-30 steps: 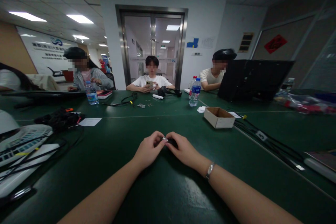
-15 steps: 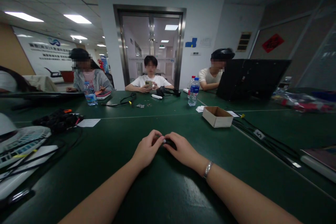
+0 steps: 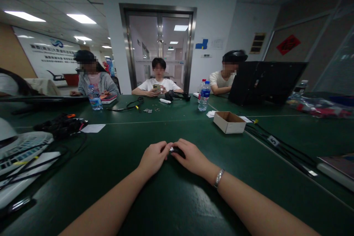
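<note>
Just above the green table, near its middle, my two hands meet. My right hand, with a silver bracelet on its wrist, is closed around a small black object with a shiny metal end; its exact kind is not clear. My left hand has its fingers curled and pressed together at the shiny left end of the object. Part of the object is hidden behind the fingers of both hands.
An open cardboard box stands ahead to the right, near a water bottle and black cables. On the left are a white fan, tangled black gear and paper. Several people sit across the table.
My left fingers have curled in more and shifted slightly down at the object's shiny end. My right hand has stayed nearly still with the object in its grip.
</note>
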### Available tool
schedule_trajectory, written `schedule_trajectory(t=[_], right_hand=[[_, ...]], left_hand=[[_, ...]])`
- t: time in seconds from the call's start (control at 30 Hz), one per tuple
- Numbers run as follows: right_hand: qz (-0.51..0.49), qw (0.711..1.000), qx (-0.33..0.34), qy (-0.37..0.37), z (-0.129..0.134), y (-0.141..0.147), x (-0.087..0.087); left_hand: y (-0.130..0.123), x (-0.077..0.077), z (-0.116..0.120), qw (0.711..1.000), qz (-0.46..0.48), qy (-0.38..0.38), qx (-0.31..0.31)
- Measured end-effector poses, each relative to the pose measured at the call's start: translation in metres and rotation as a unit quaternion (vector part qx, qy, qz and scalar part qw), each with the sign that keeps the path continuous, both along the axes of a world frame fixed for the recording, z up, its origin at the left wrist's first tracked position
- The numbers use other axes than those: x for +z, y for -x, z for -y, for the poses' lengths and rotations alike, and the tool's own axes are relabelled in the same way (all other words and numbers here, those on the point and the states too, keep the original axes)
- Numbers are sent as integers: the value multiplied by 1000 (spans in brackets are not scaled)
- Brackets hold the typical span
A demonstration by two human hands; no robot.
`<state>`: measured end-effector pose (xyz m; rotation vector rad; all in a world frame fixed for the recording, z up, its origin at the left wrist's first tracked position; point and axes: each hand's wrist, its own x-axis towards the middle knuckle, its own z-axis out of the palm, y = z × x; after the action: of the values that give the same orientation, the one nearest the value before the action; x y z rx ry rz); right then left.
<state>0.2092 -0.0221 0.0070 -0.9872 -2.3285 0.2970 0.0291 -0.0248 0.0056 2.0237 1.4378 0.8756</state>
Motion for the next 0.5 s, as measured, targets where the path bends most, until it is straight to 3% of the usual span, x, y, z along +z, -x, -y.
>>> schedule_trajectory(t=[0.5], right_hand=[[-9,1000,-19,11,-4,-3,-3]], left_hand=[[0,-10,-9,990,126,-18,-63]])
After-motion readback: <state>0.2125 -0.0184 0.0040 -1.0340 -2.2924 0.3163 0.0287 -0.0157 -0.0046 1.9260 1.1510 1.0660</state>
